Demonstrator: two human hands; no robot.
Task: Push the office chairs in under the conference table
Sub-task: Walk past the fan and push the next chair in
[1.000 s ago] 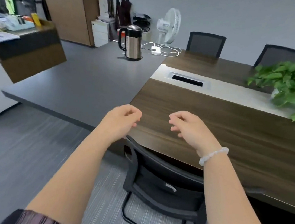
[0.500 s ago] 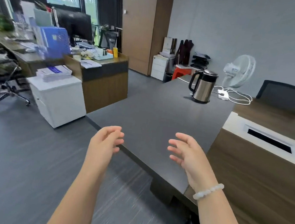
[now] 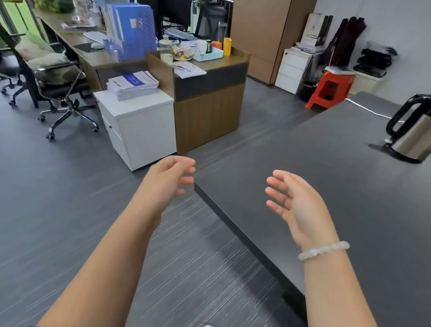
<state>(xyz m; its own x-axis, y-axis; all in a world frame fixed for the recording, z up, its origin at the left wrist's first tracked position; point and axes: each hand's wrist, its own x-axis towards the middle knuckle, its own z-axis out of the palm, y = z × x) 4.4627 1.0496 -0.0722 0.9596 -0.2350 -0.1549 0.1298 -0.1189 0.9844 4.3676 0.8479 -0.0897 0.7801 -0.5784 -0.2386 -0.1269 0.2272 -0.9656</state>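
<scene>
- We see two office chairs (image 3: 57,78) at far left, beside a cluttered desk (image 3: 92,55), well apart from the conference table (image 3: 338,204).
- We hold our left hand (image 3: 166,182) empty, fingers loosely curled.
- Our right hand (image 3: 297,210) hovers over the table, open and empty.
- A kettle (image 3: 422,130) stands far right; its base looks blurred.

There is a single view, from a head-worn wide-angle camera looking forward and steeply down past the near corner of the dark grey conference table (image 3: 338,204). The table fills the right of the picture, close under the lens. Beyond its corner lies the grey floor; further off, to the table's left, stands a cluttered wooden desk (image 3: 212,87). Straight lines bow toward the picture's edges.
</scene>
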